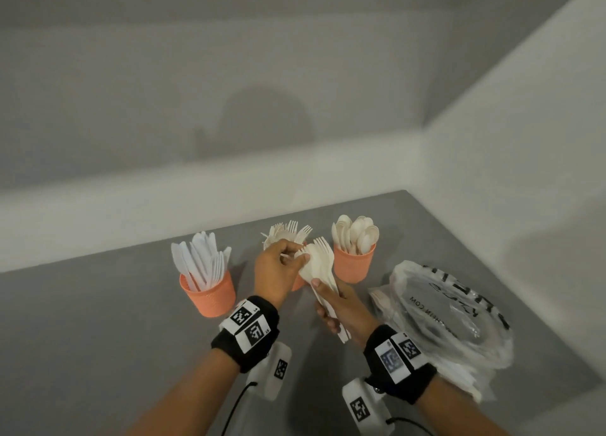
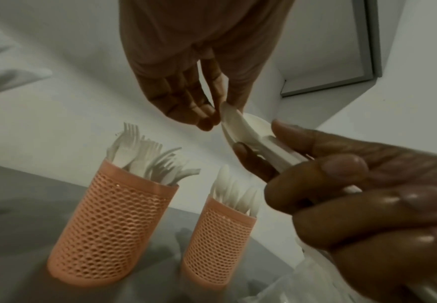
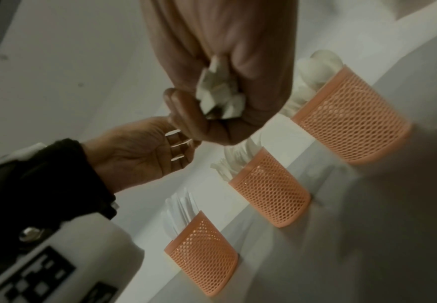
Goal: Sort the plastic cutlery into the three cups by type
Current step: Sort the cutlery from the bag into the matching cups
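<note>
Three orange mesh cups stand in a row on the grey table [image 1: 98,337]: a knife cup [image 1: 208,291] on the left, a fork cup [image 1: 296,285] in the middle, largely hidden behind my left hand, and a spoon cup [image 1: 354,262] on the right. My right hand [image 1: 328,301] grips a bundle of white forks and spoons [image 1: 319,265] by the handles, above the table in front of the fork cup. My left hand [image 1: 300,255] pinches the bowl of a spoon [image 2: 234,125] at the top of that bundle. The handle ends [image 3: 220,96] poke out of my right fist.
A crumpled clear plastic bag [image 1: 452,311] with black print lies on the table to the right, close to my right wrist. White walls close the table in at the back and on the right. Bare grey tabletop lies to the left.
</note>
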Available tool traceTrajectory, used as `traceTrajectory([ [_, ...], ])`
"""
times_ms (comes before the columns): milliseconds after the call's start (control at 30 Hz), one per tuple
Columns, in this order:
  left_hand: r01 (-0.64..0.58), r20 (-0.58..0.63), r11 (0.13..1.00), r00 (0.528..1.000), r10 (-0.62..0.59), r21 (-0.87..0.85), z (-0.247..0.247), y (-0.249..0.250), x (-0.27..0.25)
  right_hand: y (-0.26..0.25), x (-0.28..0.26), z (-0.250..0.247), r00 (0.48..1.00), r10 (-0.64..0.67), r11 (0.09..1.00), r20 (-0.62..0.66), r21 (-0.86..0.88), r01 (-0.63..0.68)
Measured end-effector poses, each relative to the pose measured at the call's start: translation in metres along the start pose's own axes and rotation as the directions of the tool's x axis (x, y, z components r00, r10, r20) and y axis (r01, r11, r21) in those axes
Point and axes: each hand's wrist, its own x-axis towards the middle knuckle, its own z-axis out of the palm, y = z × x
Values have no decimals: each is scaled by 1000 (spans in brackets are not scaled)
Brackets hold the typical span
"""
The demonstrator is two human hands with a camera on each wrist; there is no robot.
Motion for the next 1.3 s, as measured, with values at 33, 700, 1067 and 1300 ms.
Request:
traceTrajectory([
  [33,2,2,1000,1000,-2,6,4,1,-1,2,-3,-4,1000,5,1000,-12,1,-5],
  [700,337,147,805,941,-305,-488,49,29,14,6,-4,-65,990,9,999,-142,-50,-16],
  [1067,399,245,804,915,-320,-441,47,26,34,-17,15,-67,987,5,1000,-163,7,-4],
  [1300,387,341,855,900,-270,-346,82,25,10,-19,10,-55,999,45,984,-6,-174,-46],
])
